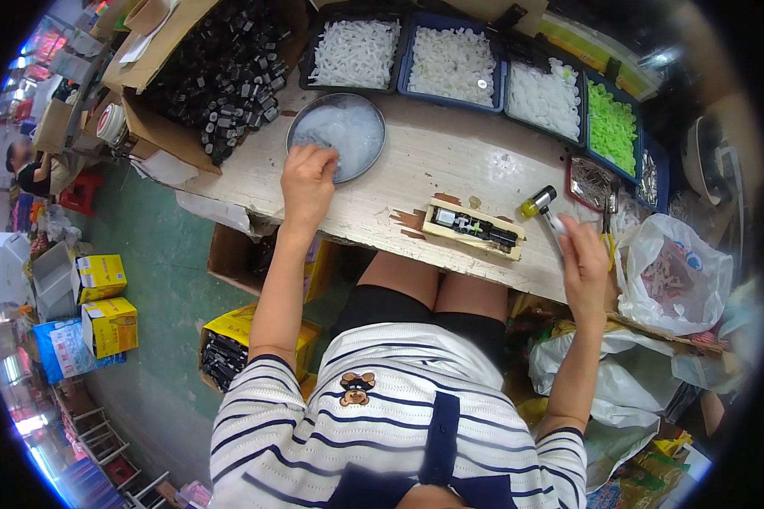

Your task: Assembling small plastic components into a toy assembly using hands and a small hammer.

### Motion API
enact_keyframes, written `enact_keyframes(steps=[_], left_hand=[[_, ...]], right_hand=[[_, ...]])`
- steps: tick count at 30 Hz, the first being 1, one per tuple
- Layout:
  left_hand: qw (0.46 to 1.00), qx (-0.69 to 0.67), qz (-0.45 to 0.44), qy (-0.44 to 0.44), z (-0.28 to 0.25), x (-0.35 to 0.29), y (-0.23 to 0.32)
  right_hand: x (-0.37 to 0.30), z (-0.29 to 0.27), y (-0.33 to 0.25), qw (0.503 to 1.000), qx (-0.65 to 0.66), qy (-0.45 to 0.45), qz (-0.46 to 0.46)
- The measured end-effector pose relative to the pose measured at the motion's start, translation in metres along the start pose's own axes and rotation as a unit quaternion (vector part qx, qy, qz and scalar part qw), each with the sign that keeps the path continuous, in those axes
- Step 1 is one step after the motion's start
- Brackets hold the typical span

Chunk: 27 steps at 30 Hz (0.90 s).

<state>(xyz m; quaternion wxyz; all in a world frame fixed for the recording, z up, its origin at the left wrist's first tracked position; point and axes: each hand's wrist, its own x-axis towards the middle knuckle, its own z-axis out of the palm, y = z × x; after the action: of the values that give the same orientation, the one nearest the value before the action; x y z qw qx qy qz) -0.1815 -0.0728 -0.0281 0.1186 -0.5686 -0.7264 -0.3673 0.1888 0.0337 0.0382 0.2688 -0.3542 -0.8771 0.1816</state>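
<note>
And here's the left hand [307, 182], out over the near edge of the dish [384, 138], thumb and fingertips drawn narrowly together at the pale stuff [352, 125]; whether there's a piece between them, I can't tell from here! Across to the right, the right hand [586, 259] sits half-curled, fingertips at the pale handle end of the mallet [537, 202]; how firmly they grip, I can't tell. Between the hands, at the table's near edge, lies the wooden block [471, 244], a black part [485, 227] resting in its slot, neither hand touching it. Far side: bins of white pieces [452, 64], then green pieces [611, 127] at far right.
</note>
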Motion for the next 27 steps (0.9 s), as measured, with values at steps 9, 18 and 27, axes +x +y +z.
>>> enact_keyframes(steps=[9, 18, 27], left_hand=[[0.939, -0.290, -0.186, 0.001, -0.020, 0.007, 0.037], [0.750, -0.610, -0.203, -0.156, 0.013, 0.001, 0.114], [0.770, -0.596, -0.148, -0.174, 0.022, 0.004, 0.127]], right_hand=[[0.007, 0.019, -0.016, 0.998, 0.055, -0.014, -0.016], [0.027, 0.040, -0.042, 0.967, 0.249, -0.055, -0.004], [0.022, 0.035, -0.026, 0.977, 0.203, -0.059, -0.031]])
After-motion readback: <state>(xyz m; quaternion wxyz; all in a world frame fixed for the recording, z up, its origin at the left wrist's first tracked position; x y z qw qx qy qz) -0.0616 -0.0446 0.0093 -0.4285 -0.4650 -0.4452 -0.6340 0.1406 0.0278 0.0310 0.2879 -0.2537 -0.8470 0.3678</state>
